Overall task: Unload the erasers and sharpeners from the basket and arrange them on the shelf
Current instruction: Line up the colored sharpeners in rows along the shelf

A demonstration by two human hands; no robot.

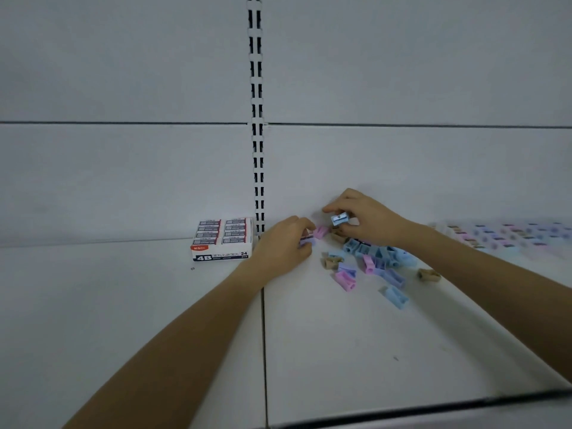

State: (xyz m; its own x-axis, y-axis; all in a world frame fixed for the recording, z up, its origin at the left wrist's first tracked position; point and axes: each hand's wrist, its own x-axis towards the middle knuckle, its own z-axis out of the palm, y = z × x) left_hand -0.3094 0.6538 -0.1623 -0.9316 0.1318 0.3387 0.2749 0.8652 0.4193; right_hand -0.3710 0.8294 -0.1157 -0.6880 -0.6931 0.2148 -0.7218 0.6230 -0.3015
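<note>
A white box of 4B erasers (222, 239) stands at the back of the white shelf (340, 351), against the wall. To its right lies a loose heap of small blue, pink, purple and tan sharpeners (376, 258). My right hand (366, 219) pinches a blue sharpener (339, 218) just above the heap's far end. My left hand (286, 244) is curled round a purple sharpener (307, 242) beside a pink one (321, 232) near the back wall. The basket is out of view.
Rows of arranged sharpeners (507, 236) run along the back right of the shelf, blurred. A slotted upright (257, 119) runs up the wall. A seam (264, 351) divides the shelf boards. The shelf's front edge (433, 407) is at the bottom right.
</note>
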